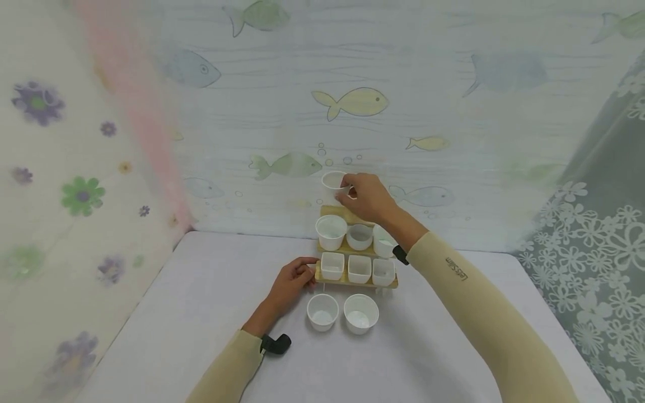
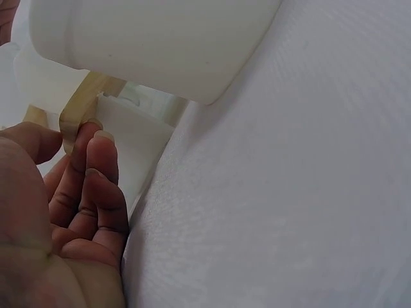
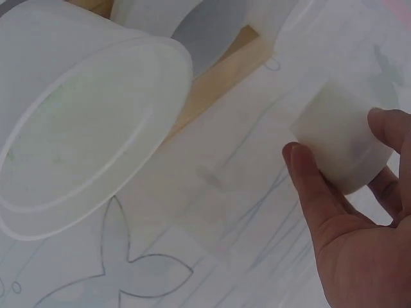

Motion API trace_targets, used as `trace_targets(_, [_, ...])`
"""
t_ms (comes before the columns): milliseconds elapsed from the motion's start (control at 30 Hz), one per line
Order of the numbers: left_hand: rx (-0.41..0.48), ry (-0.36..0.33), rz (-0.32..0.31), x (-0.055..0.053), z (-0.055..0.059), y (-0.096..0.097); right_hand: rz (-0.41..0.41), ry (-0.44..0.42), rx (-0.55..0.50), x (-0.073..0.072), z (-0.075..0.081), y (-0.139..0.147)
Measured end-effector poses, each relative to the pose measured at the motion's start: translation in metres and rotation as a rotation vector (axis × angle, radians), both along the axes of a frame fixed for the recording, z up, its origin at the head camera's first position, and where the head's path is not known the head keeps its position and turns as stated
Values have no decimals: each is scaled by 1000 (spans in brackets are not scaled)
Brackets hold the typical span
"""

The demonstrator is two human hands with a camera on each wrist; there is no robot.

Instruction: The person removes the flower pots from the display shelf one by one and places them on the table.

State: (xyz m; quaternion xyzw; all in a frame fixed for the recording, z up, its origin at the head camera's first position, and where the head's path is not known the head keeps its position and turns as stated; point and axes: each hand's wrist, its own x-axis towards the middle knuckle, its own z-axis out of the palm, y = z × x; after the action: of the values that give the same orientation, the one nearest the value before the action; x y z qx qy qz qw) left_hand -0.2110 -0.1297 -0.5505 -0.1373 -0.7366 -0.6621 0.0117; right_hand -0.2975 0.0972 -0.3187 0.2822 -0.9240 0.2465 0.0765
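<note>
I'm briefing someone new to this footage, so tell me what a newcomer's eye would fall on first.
Probably the small round white cup held in the right hand, seen above the pale wooden tiered rack. Next, the rack itself, bearing three round white cups above three square white cups, its left end pinched by the left hand. Behind, the larger yellow fish on the pale backdrop stands out.
</note>
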Motion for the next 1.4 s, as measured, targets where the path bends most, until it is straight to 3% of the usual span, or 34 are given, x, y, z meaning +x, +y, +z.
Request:
trace_targets(400, [5,-1,-7,-5,0,-2,49,60,-83,8,5,6])
trace_targets(700, [2,4,-7,-6,-2,-2,86,49,-175,19,9,10])
trace_targets(1233, [-19,0,-4,-4,-2,-3,55,13,-292,38,10,31])
trace_targets(1400, [-16,9,-8,-4,0,-3,73,36,-356,44,14,39])
